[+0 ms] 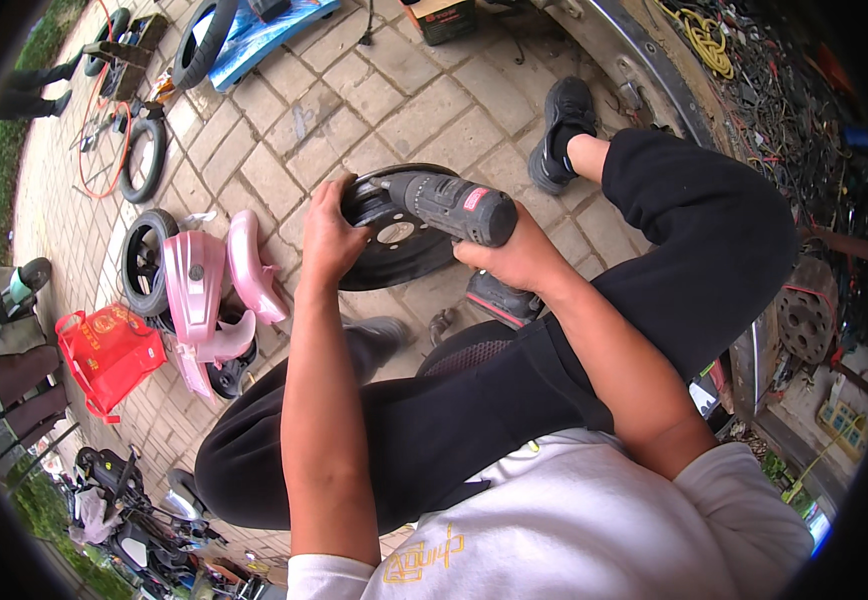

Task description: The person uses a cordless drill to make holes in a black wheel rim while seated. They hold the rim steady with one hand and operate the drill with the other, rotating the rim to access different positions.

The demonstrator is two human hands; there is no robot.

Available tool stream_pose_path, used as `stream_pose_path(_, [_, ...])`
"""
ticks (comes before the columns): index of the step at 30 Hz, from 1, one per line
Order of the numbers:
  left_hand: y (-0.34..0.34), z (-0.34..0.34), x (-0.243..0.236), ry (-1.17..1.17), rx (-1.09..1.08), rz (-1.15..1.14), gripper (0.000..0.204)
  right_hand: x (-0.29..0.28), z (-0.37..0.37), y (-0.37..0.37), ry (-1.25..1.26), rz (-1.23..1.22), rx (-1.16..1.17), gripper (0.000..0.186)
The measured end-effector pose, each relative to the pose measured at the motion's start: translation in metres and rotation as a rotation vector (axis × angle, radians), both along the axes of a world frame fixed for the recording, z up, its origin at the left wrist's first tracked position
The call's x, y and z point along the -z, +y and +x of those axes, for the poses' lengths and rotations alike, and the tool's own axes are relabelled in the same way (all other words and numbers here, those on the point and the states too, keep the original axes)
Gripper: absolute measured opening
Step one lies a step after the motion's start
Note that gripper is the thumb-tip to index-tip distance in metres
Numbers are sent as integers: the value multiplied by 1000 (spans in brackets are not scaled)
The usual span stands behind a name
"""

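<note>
A black wheel rim (394, 270) stands tilted above the paving, between my two arms. My left hand (329, 235) grips its left edge, fingers over the far side and thumb toward the middle. In my right hand (524, 255) is a dark cordless drill (454, 205), held by the handle, its battery base below my wrist. The drill's front end points left, at the rim's upper left part near my left fingers. What exactly its tip touches is too small to tell.
Pink scooter body panels (194, 285) and a tyre (144, 260) lie to the left, beside a red bag (109, 355). Further off are an orange hose (84, 170) and an inner tube (142, 160). A heap of cables (764, 120) fills the right side. A person's legs (34, 90) show far left.
</note>
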State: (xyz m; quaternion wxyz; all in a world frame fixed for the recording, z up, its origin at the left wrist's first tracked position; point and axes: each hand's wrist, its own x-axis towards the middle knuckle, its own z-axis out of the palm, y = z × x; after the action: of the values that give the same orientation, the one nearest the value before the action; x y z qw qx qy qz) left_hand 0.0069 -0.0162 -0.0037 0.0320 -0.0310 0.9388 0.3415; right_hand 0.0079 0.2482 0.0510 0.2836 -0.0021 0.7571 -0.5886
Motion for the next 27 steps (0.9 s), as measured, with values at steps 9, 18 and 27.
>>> stream_pose_path(9, [-14,6,2,-26,-22,121,72,6,0,13,-100,-74,101,17])
stream_pose_path(18, [-14,6,1,-45,39,106,71,3,-3,3,-230,-218,96,22])
stream_pose_path(27, [-18,6,8,-38,-4,146,70,11,5,16,-145,-114,152,16])
